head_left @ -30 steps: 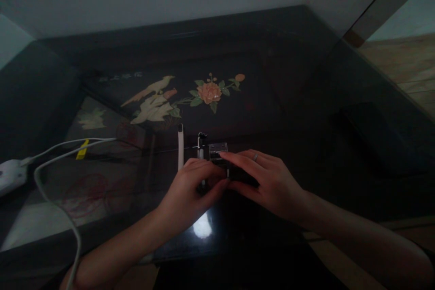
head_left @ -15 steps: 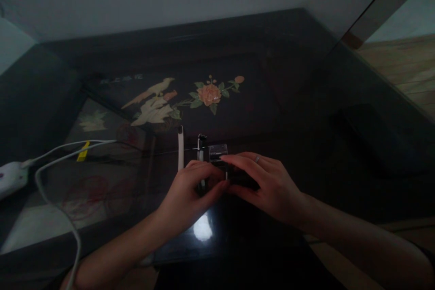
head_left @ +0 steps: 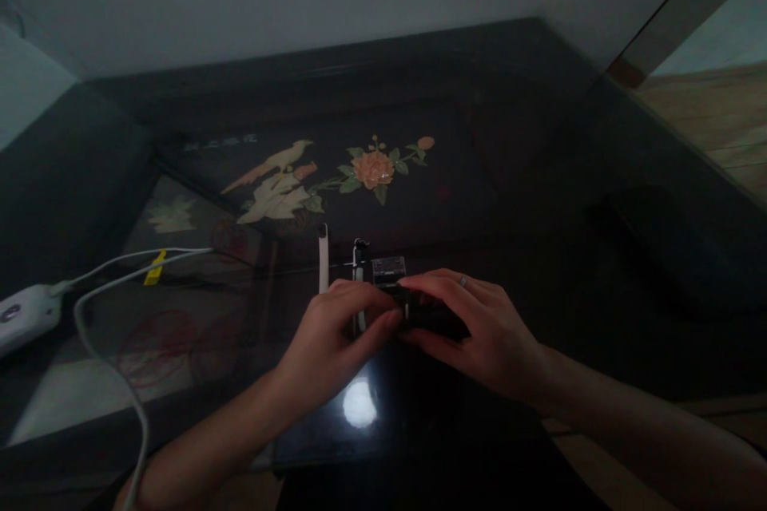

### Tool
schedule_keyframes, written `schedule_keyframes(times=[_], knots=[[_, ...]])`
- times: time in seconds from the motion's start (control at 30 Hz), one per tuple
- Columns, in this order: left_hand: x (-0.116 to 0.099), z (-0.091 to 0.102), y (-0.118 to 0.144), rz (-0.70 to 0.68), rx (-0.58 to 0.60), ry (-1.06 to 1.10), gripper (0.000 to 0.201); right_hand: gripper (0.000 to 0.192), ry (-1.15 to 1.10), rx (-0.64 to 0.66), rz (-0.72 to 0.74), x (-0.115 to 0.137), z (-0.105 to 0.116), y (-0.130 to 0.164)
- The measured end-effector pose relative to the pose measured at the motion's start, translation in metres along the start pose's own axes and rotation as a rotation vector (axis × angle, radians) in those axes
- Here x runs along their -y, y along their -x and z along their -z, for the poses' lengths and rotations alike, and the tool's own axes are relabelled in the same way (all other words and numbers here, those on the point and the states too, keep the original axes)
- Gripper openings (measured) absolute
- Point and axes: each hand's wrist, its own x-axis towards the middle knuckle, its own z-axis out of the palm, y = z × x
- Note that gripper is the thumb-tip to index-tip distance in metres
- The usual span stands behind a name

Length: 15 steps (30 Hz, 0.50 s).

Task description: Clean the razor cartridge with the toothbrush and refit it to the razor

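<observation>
- the dark glossy surface (head_left: pixel 539 176) fills most of the view, with a painted bird and flower panel (head_left: pixel 335 176) toward its far edge and a bright light reflection (head_left: pixel 359 405) near its front edge.
- a white cable (head_left: pixel 113 335) loops over the left side of the surface from a white adapter (head_left: pixel 24 315) at the left edge.
- the left hand (head_left: pixel 329 343) and right hand (head_left: pixel 473 327) meet near the middle of the front edge, fingertips touching.
- the left hand's fingers are curled closed on a small dark object (head_left: pixel 419 315), thumb under and forefinger on top; the right hand's fingers lie bent over the same object, a ring (head_left: pixel 462 281) on one of them.
- the object rests low over the surface between the two hands; its clear boxy end (head_left: pixel 388 269) shows just beyond the fingertips.
- a thin white strip (head_left: pixel 323 259) and a thin upright metal piece (head_left: pixel 358 255) stand just left of that clear end.
</observation>
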Motion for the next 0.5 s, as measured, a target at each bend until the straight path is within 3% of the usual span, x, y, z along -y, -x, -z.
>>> schedule_keyframes(times=[0.13,0.27,0.37,0.5], knots=[[0.018,0.022,-0.011,0.060,-0.106,-0.390,0.022,0.037,-0.151,-0.033,-0.127,-0.002,0.005,-0.003],[0.034,0.043,-0.016,0.288,-0.041,-0.787,0.034,0.035,-0.371,-0.070,-0.260,-0.005,0.013,-0.008],[0.038,0.049,-0.016,0.407,0.095,-0.807,0.045,0.035,-0.453,-0.076,-0.319,-0.005,0.016,-0.009],[0.036,0.047,-0.014,0.371,0.181,-0.703,0.040,0.034,-0.475,-0.080,-0.341,-0.004,0.017,-0.010]])
